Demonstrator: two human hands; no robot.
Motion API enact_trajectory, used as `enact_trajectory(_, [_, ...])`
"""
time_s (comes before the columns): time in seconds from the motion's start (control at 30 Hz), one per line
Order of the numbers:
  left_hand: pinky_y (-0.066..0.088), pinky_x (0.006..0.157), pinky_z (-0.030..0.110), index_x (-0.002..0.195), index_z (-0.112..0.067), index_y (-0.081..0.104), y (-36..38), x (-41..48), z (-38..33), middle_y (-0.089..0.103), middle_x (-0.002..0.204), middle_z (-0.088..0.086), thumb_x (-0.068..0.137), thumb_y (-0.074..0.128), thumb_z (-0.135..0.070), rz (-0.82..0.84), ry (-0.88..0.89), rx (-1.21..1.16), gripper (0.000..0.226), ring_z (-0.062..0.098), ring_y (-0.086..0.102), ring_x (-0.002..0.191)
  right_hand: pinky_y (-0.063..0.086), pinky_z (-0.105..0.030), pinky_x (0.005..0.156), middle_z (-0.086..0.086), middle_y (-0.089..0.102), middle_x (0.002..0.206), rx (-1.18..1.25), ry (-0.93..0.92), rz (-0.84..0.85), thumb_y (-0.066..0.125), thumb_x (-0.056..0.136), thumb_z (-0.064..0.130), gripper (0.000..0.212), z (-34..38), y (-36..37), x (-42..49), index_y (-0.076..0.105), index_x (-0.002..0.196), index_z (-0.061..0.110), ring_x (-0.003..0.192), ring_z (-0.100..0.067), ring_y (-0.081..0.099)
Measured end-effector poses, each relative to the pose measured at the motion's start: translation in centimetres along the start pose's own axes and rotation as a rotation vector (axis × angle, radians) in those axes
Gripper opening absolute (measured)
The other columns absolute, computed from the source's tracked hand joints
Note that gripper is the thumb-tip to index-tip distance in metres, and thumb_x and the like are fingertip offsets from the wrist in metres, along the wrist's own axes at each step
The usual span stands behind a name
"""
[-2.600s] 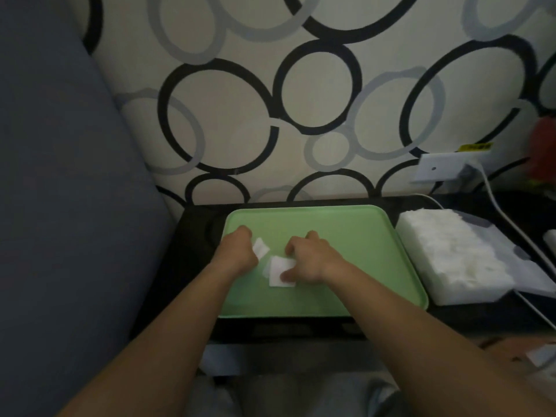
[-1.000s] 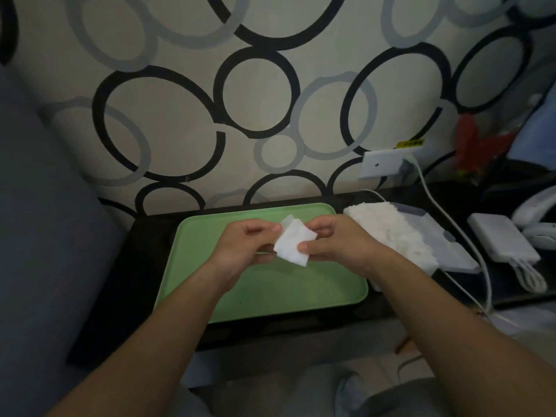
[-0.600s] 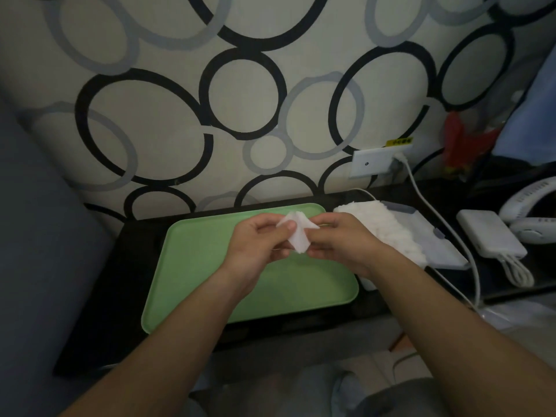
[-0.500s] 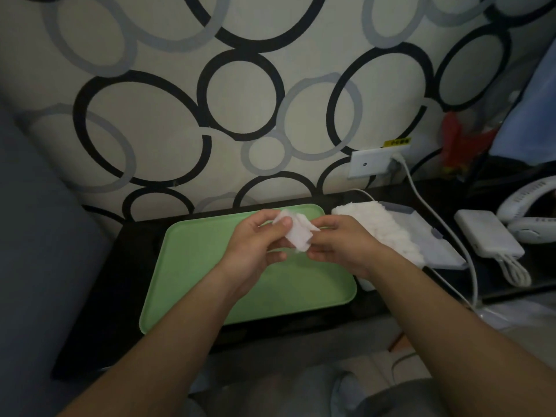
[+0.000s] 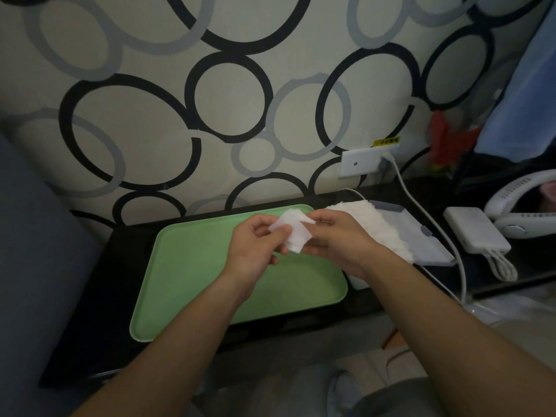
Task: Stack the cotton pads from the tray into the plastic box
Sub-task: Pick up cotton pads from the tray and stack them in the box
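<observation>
A few white square cotton pads (image 5: 294,231) are held in the air above the green tray (image 5: 192,272), between both hands. My left hand (image 5: 255,248) pinches their left edge and my right hand (image 5: 337,239) pinches the right side. The tray's visible surface carries no pads. To the right of the tray stands the clear plastic box (image 5: 421,245), packed with a row of white pads (image 5: 373,224), its grey lid folded open to the right. My right forearm hides the box's near corner.
The tray and box sit on a dark low table (image 5: 99,296) against a wall with a ring pattern. A wall socket (image 5: 361,162) feeds a white cable (image 5: 433,233) running past the box. A white power bank (image 5: 478,233) and a white neck fan (image 5: 517,212) lie at right.
Both hands lifted the pads off the tray and brought them together in the air. Over the last half second the pads have shifted only a little between the fingers.
</observation>
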State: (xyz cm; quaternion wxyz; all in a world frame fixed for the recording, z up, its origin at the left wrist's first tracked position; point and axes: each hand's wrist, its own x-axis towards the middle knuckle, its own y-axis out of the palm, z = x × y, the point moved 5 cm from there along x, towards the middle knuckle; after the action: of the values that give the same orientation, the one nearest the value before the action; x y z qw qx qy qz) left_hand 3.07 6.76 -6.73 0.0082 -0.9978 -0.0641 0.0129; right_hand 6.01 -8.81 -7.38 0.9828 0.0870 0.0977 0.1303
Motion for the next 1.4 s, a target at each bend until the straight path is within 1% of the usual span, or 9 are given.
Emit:
enact_trajectory(0.17, [0.046, 0.047, 0.022, 0.095, -0.008, 0.065, 0.7, 0.2, 0.0, 0.073, 0.086, 0.007, 0.085, 0.074, -0.011, -0.057, 0.049, 0.109, 0.014, 0.011, 0.062, 0.056, 0.057, -0.044, 0.091, -0.021, 0.071, 0.108, 0.041, 0.038, 0.028, 0.064, 0.093, 0.009, 0.010, 0.2, -0.3, -0.2, 0.065, 0.102, 0.005, 0.093, -0.031, 0.071])
enact_trajectory(0.27, [0.045, 0.047, 0.023, 0.095, -0.009, 0.064, 1.7, 0.4, 0.0, 0.073, 0.087, 0.010, 0.083, 0.075, -0.012, -0.091, 0.077, 0.124, 0.017, 0.012, 0.061, 0.056, 0.056, -0.045, 0.093, -0.025, 0.066, 0.119, 0.093, 0.065, 0.027, 0.061, 0.095, 0.023, 0.029, 0.8, -0.9, -0.5, 0.065, 0.114, 0.001, 0.100, -0.035, 0.070])
enact_trajectory(0.6, [0.034, 0.041, 0.021, 0.096, -0.009, 0.059, 10.5, -0.5, -1.1, 0.066, 0.062, 0.003, 0.089, 0.074, -0.020, 0.192, -0.027, -0.038, 0.020, 0.011, 0.049, 0.041, 0.060, -0.032, 0.077, -0.018, 0.071, 0.101, -0.262, -0.014, 0.054, 0.067, 0.088, 0.005, 0.033, 5.9, -9.0, -2.8, 0.060, 0.117, -0.009, 0.093, -0.023, 0.071])
enact_trajectory(0.7, [0.043, 0.046, 0.025, 0.095, -0.015, 0.059, 12.4, 0.1, -1.3, 0.065, 0.057, 0.002, 0.088, 0.075, -0.033, 0.267, 0.083, 0.201, 0.025, 0.015, 0.055, 0.045, 0.060, -0.024, 0.067, -0.017, 0.071, 0.102, -0.532, -0.019, -0.028, 0.065, 0.092, 0.010, 0.025, 8.0, -12.4, -3.8, 0.063, 0.113, -0.004, 0.081, -0.011, 0.072])
enact_trajectory(0.8, [0.052, 0.075, 0.037, 0.104, -0.032, 0.057, 14.1, 1.9, -1.8, 0.068, 0.090, -0.008, 0.075, 0.074, -0.062, 0.258, 0.340, 0.791, 0.044, 0.014, 0.063, 0.087, 0.060, -0.031, 0.070, -0.013, 0.071, 0.097, -0.799, 0.001, -0.051, 0.067, 0.092, 0.018, 0.019, 9.0, -15.4, -4.0, 0.067, 0.107, 0.005, 0.081, -0.016, 0.071])
enact_trajectory(0.93, [0.016, 0.121, 0.053, 0.156, -0.030, 0.011, 18.1, 4.5, 0.4, 0.014, 0.163, 0.008, 0.048, 0.065, -0.091, 0.558, 0.300, 1.295, 0.135, 0.034, 0.008, 0.152, 0.053, -0.039, 0.072, -0.016, 0.069, 0.096, -0.887, 0.000, -0.028, 0.071, 0.089, 0.016, 0.015, 8.6, -16.9, -3.7, 0.069, 0.101, 0.009, 0.080, -0.026, 0.063])
enact_trajectory(1.03, [0.001, 0.122, 0.058, 0.155, -0.038, -0.008, 19.5, 5.8, 1.9, -0.005, 0.167, 0.008, 0.045, 0.063, -0.094, 0.663, 0.233, 1.383, 0.142, 0.035, -0.008, 0.153, 0.056, -0.042, 0.079, -0.015, 0.071, 0.103, -0.848, 0.044, 0.047, 0.073, 0.086, 0.010, 0.023, 7.9, -17.2, -3.5, 0.066, 0.108, 0.009, 0.092, -0.029, 0.068])
enact_trajectory(1.23, [0.027, 0.114, 0.051, 0.152, -0.042, 0.012, 19.3, 6.9, 0.9, 0.030, 0.151, 0.009, 0.037, 0.056, -0.098, 0.646, 0.305, 1.440, 0.136, 0.035, 0.030, 0.137, 0.059, -0.035, 0.082, -0.013, 0.071, 0.107, -0.772, 0.117, 0.220, 0.072, 0.081, -0.006, 0.033, 6.8, -16.9, -3.2, 0.064, 0.111, 0.007, 0.099, -0.022, 0.070])
enact_trajectory(1.4, [0.026, 0.114, 0.051, 0.155, -0.038, 0.011, 19.9, 6.9, 0.0, 0.026, 0.154, 0.012, 0.051, 0.071, -0.084, 0.686, 0.295, 1.508, 0.129, 0.038, 0.024, 0.140, 0.057, -0.024, 0.078, -0.005, 0.072, 0.104, -0.815, 0.078, 0.230, 0.070, 0.083, -0.004, 0.025, 7.1, -16.3, -2.8, 0.071, 0.103, 0.011, 0.097, -0.014, 0.069])
